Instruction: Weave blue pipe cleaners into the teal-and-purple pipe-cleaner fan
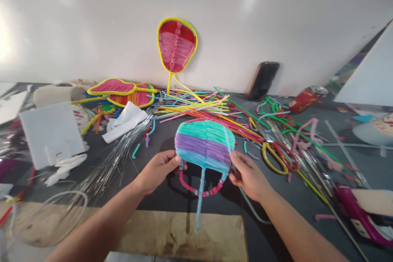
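A round fan of pipe cleaners (204,144), striped mint, purple and light blue, is held up between both hands. A twisted blue stem (200,202) points down from it, and a thin curved rim of pink and blue (192,190) loops below the stripes around an unfilled gap. My left hand (158,170) pinches the lower left edge between thumb and fingers. At the lower right edge, my right hand (249,175) grips the fan together with a loose pale blue pipe cleaner (250,205), whose upper end lies across the stripes.
Many coloured pipe cleaners (196,108) are piled behind the fan. Scissors (274,159), a glue gun (359,213), a can (307,99) and a phone (264,81) are on the right. A yellow-edged red fan (177,47) stands by the wall; silver wires (119,159) lie left.
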Action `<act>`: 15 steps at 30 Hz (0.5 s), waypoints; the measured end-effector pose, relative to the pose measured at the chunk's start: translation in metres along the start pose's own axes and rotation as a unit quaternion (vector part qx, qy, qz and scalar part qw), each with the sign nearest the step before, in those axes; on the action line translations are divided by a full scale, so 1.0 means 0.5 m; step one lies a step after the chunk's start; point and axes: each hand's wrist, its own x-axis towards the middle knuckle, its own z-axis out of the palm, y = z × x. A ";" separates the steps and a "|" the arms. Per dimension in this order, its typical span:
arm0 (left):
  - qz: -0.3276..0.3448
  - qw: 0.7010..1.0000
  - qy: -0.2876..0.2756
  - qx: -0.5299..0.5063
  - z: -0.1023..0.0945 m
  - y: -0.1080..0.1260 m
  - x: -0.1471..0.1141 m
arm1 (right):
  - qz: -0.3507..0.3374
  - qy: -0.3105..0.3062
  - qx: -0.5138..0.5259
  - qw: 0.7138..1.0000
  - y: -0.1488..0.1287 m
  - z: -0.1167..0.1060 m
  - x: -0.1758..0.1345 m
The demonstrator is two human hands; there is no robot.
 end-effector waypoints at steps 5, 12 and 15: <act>0.021 0.999 0.012 0.039 0.004 0.005 0.001 | 0.000 0.016 0.012 1.000 0.004 -0.007 0.003; 0.017 0.996 0.040 0.082 0.000 -0.006 0.004 | -0.026 -0.004 -0.075 0.997 -0.005 -0.013 -0.006; 0.023 0.994 0.050 0.098 -0.002 -0.006 0.004 | -0.034 0.002 -0.084 0.996 -0.012 -0.015 -0.006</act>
